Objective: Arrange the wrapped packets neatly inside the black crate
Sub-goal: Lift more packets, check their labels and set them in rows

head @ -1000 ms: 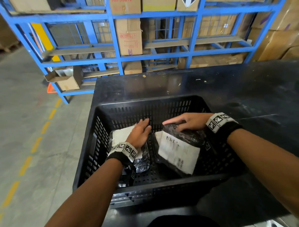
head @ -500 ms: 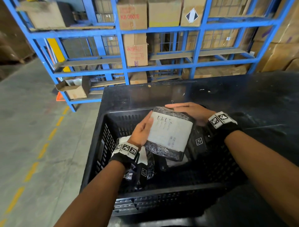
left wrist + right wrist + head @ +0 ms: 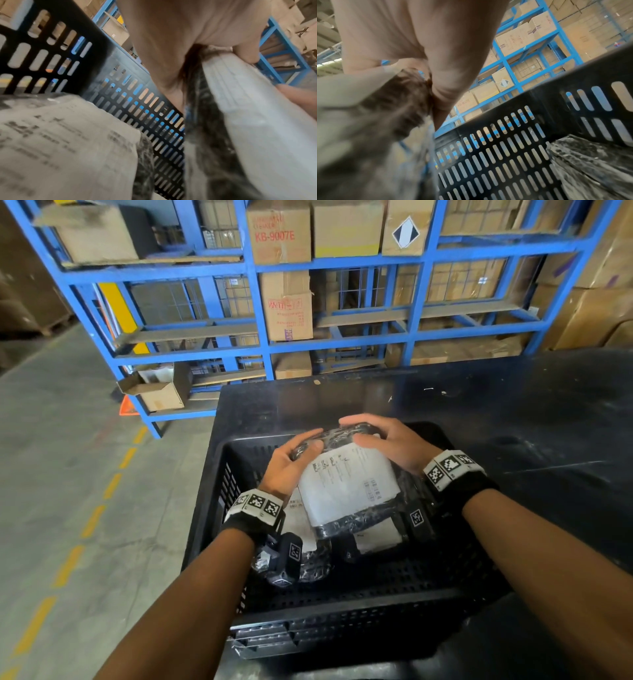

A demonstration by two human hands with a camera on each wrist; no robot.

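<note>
The slick black film-wrapped packet with a white paper label (image 3: pixel 346 487) is held tilted above the black slotted plastic crate (image 3: pixel 342 621), over two more packets lying inside. It could slip and land crooked on them. The left hand (image 3: pixel 291 463) and right hand (image 3: pixel 387 443) both curl around its upper edge.

Packets (image 3: pixel 378 537) cover crate (image 3: pixel 342 635) floor's far half, near half bare, walls all round

Label print (image 3: pixel 346 474) on the held packet (image 3: pixel 342 508) is unreadable; packets beneath the hands are mostly covered; both wrist views are blurred.
</note>
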